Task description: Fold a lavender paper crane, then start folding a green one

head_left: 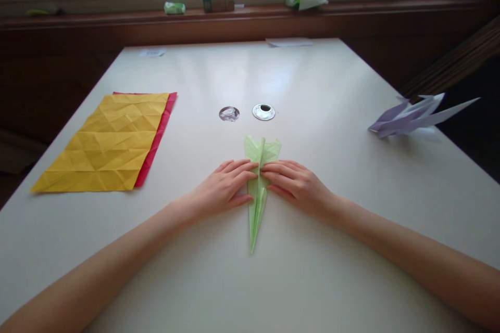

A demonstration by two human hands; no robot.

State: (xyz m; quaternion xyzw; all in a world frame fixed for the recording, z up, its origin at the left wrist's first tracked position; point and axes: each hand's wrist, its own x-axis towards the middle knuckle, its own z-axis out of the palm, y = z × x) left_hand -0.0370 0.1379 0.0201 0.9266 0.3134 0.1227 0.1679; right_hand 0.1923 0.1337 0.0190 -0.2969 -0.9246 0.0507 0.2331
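A pale green folded origami paper [258, 203] lies on the white table in front of me, its long narrow point toward me and a wider, forked end away from me. A raised fold runs along its middle. My left hand [232, 182] rests on its left side, fingers stretched out and fingertips touching the paper beside that fold. From the other side my right hand [295, 182] reaches in the same way, its extended fingertips on the paper at the right of the fold. Both thumbs sit lower, apart from the other fingers. The fingers cover part of the paper's middle.
Creased yellow paper [113, 140] lies over a red sheet [156, 153] at the left. A pale purple origami figure [406, 117] stands near the right edge. Beyond the green paper are two round table fittings [229, 114]. Small packets and a box [219, 3] line the windowsill.
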